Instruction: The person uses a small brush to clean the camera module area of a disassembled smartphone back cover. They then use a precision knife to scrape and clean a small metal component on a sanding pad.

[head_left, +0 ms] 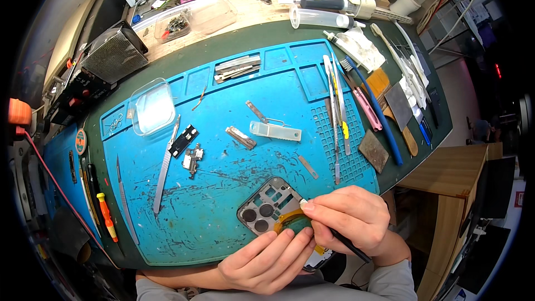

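Observation:
A grey phone frame (286,204) with three round camera openings lies tilted at the front edge of the blue mat. My left hand (268,262) grips its lower side, fingers laid across it. Amber film and a dark green patch show on the frame just above those fingertips. My right hand (354,218) is closed round a slim black tool (352,246), whose rear end sticks out below the palm. Its thumb and forefinger meet over the frame's right edge at a small whitish piece (304,203); whether this is the tool's tip I cannot tell.
The blue work mat (212,189) carries metal tweezers (165,170), a clear plastic box (154,107), small phone parts (193,159) and a translucent blade case (276,131). Brushes, tweezers and a blue-handled brush (379,117) lie right. Syringes (320,18) lie behind; an orange-yellow screwdriver (107,217) lies left.

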{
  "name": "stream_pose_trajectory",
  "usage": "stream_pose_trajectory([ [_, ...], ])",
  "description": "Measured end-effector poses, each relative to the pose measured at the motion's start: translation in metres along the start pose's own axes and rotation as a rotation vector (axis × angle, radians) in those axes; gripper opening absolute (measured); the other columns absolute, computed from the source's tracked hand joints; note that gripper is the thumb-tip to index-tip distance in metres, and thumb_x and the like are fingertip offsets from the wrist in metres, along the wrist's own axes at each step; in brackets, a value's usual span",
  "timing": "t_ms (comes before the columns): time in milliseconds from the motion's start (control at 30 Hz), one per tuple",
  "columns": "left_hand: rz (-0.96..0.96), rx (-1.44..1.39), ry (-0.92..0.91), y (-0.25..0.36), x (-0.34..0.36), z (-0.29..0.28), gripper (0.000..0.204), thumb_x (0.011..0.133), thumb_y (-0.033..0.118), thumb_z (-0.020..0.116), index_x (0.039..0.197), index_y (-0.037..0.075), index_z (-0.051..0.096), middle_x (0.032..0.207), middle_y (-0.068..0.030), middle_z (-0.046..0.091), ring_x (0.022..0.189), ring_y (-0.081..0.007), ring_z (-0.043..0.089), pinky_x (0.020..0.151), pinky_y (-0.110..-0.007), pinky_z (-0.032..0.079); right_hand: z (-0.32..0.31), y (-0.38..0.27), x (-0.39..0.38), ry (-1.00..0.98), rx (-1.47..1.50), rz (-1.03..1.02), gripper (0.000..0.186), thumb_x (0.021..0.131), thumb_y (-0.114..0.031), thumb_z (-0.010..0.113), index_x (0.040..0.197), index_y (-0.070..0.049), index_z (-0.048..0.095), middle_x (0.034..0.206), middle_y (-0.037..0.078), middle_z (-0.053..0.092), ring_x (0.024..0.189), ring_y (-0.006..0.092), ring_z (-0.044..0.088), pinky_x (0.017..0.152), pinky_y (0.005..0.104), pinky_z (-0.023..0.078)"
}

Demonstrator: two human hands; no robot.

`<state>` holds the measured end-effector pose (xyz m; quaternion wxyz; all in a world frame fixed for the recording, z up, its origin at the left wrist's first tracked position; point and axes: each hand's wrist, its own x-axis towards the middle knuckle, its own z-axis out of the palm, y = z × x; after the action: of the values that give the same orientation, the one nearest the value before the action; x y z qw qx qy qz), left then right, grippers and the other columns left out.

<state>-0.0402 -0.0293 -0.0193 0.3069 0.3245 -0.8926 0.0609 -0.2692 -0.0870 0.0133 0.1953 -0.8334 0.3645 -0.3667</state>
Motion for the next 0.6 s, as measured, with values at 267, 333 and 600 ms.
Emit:
stream_pose_trajectory([
  [267, -0.026, -0.015, 0.001, 0.0023, -0.0003, -0.0014, 0.029, 0.104, 0.019, 0.061, 0.119, 0.014, 0.086, 0.125, 0.0008, 0.081, 0.112, -0.0124, 0.071, 0.101, -0.028, 0.058, -0.0001, -0.0007, -0.0018, -0.016, -0.037, -0.022, 0.036, 0.079, 0.001, 0.085, 0.114, 0.0, 0.082, 0.103, 0.01, 0.079, 0.08, 0.0231, 0.076, 0.066, 0.0319, 0.062],
  [333, -0.023, -0.015, -0.001, 0.0013, 0.0012, -0.0019, 0.029, 0.104, 0.018, 0.061, 0.119, 0.014, 0.086, 0.125, 0.0011, 0.08, 0.111, -0.0123, 0.071, 0.101, -0.028, 0.058, -0.0004, 0.0013, -0.0028, -0.013, -0.017, -0.017, 0.036, 0.079, 0.001, 0.085, 0.115, 0.0, 0.082, 0.103, 0.01, 0.079, 0.08, 0.0229, 0.076, 0.067, 0.0318, 0.062],
  [600, -0.023, -0.006, 0.001, 0.0015, 0.0016, -0.0014, 0.03, 0.104, 0.019, 0.061, 0.119, 0.014, 0.086, 0.126, 0.0012, 0.08, 0.111, -0.012, 0.07, 0.102, -0.028, 0.058, -0.0011, 0.0015, -0.0032, -0.018, -0.004, 0.002, 0.035, 0.08, 0.0, 0.085, 0.115, 0.0, 0.083, 0.104, 0.01, 0.08, 0.082, 0.0232, 0.077, 0.068, 0.0318, 0.063],
])
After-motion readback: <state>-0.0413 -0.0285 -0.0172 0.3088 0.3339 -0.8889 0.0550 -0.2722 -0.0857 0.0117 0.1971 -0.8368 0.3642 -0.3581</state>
